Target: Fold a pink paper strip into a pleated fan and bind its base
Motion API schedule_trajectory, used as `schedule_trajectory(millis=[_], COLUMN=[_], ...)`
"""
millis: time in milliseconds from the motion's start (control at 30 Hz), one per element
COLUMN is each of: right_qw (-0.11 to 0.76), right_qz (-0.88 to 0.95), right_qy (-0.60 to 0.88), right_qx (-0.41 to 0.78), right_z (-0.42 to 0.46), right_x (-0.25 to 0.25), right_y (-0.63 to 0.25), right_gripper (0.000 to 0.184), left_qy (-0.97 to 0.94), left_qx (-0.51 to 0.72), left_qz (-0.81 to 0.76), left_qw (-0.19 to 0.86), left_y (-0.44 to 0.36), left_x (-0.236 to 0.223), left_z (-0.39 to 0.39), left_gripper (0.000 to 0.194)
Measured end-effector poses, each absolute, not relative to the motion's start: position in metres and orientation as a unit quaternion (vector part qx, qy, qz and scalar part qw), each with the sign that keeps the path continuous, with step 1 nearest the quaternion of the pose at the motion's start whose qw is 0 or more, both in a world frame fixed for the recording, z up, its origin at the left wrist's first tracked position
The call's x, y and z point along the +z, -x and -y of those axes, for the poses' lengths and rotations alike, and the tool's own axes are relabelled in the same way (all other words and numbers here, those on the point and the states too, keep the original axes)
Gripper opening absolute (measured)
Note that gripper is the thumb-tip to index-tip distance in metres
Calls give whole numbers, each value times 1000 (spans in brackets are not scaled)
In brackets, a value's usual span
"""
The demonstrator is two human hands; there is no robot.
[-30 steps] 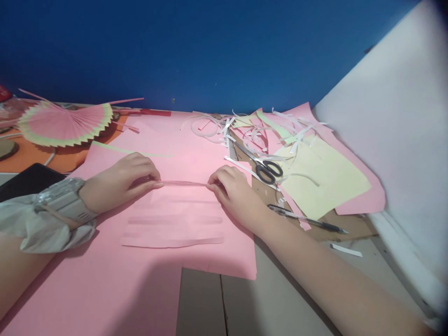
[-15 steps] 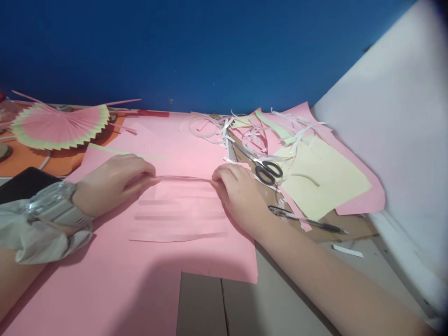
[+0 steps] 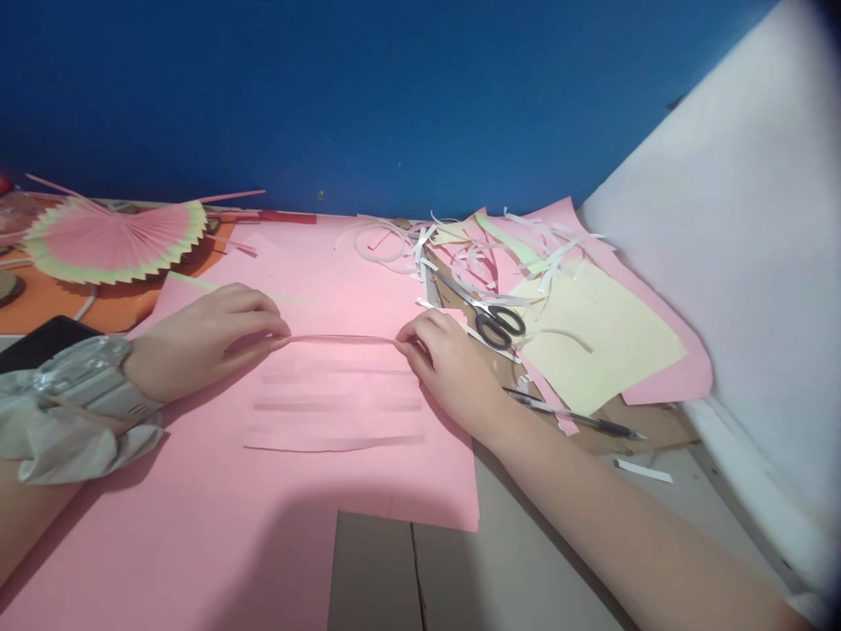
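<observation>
A pink sheet of paper with accordion pleats (image 3: 338, 407) lies in front of me on larger pink paper (image 3: 263, 508). Its far edge is a narrow raised fold, running between my two hands. My left hand (image 3: 220, 337) pinches the left end of that fold between thumb and fingers. At the right end, my right hand (image 3: 447, 364) grips the same fold with thumb and fingertips. Several pleat creases run across the sheet toward me, and its near edge curls up slightly. A watch (image 3: 98, 386) and a grey scrunchie (image 3: 85, 443) sit on my left wrist.
Black-handled scissors (image 3: 499, 326) and a pen (image 3: 571, 412) lie to the right, among paper strips (image 3: 558, 263) and a pale yellow sheet (image 3: 597, 342). A pleated pink and yellow fan (image 3: 115, 237) stands at far left, near a black object (image 3: 49, 342). A blue wall (image 3: 394, 96) rises behind.
Both hands stay pinched on the fold, with only a slight shift of the fingers. The whole view has moved a little; the pleated sheet and surrounding things look otherwise the same.
</observation>
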State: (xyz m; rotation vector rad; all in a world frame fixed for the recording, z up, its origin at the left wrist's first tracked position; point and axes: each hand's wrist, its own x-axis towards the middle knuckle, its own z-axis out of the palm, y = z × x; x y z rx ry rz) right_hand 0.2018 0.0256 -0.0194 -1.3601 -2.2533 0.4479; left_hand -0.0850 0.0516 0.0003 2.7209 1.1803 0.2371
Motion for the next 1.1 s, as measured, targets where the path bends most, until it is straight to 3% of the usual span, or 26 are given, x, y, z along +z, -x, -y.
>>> schedule_trajectory(millis=[167, 567, 933, 1100], right_qw=[246, 237, 172, 173], right_qz=[832, 836, 865, 865], right_qy=[461, 463, 470, 469], right_qx=[189, 174, 43, 40], right_z=[-25, -24, -17, -17], right_x=[-20, -20, -19, -20], right_y=[-202, -202, -198, -198], right_gripper=[20, 16, 17, 17], left_qy=[-910, -909, -924, -919], left_qx=[78, 93, 35, 22], left_qz=[-401, -397, -380, -391], left_qw=[64, 88, 0, 32], left_y=[87, 76, 76, 76], left_x=[1, 2, 12, 16], left_z=[-51, -46, -45, -45], left_gripper=[21, 23, 25, 23])
